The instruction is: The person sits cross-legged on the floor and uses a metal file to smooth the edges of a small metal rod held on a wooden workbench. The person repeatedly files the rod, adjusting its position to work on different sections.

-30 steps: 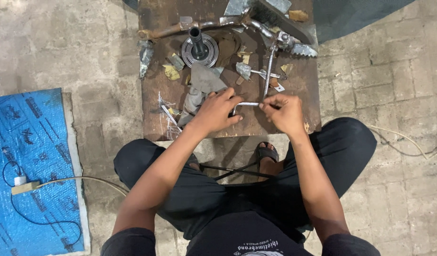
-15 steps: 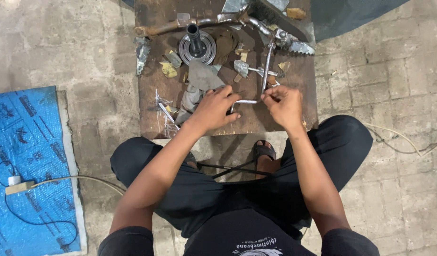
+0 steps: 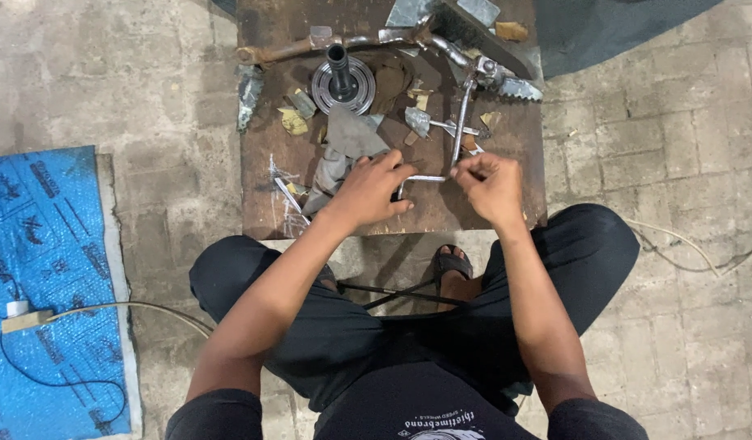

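- Head view looks down on a seated person working over a rusty brown metal plate (image 3: 270, 204) laid on the paved floor.
- Left hand (image 3: 368, 191) and right hand (image 3: 491, 187) each pinch one end of a thin, short silver metal rod (image 3: 425, 178), fingers curled closed around it; holding both ends likely keeps it level just above the plate's near edge.
- Loose parts sit farther up the plate, within reach: a round grey flanged hub with an upright shaft (image 3: 343, 81), a long bent steel lever (image 3: 461, 122) and a grey rag (image 3: 343, 147).
- Blue printed sheet (image 3: 41, 269) lies well apart at the left.
- Compared with a second ago, both hands keep the same grip; the rod has barely moved.
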